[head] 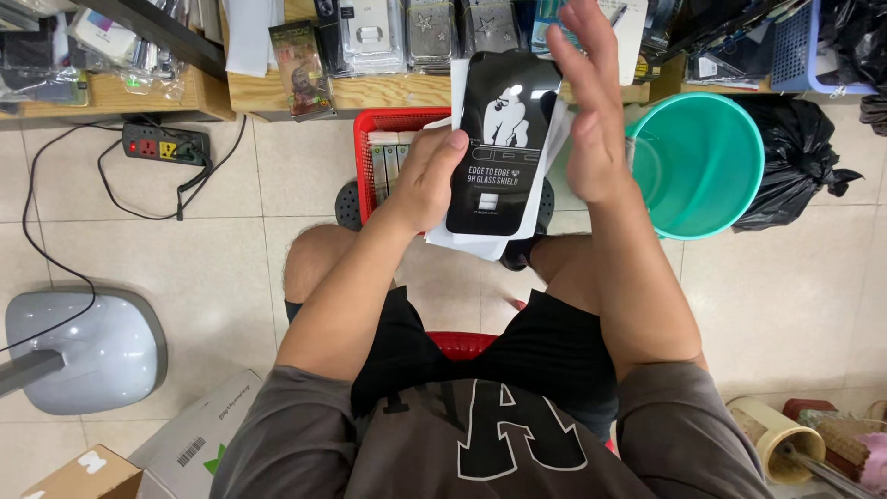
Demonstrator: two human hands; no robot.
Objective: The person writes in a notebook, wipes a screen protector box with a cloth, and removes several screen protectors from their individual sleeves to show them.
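Observation:
My left hand (427, 180) grips a stack of flat packages, thumb pressed on the top one, a black glossy packet (504, 139) with a white figure printed on it. White packets (476, 242) show beneath it. My right hand (591, 102) is raised just right of the stack, fingers straight and apart, palm toward the packet, holding nothing. I sit on a red stool (462, 344) with my knees apart.
A red basket (393, 120) of boxed items stands on the floor ahead. A teal bucket (702, 162) and black rubbish bag (799, 157) are to the right. A wooden shelf (370, 91) holds packaged goods. Left: a power strip (166, 143), a grey fan base (88, 349), cardboard boxes (189, 444).

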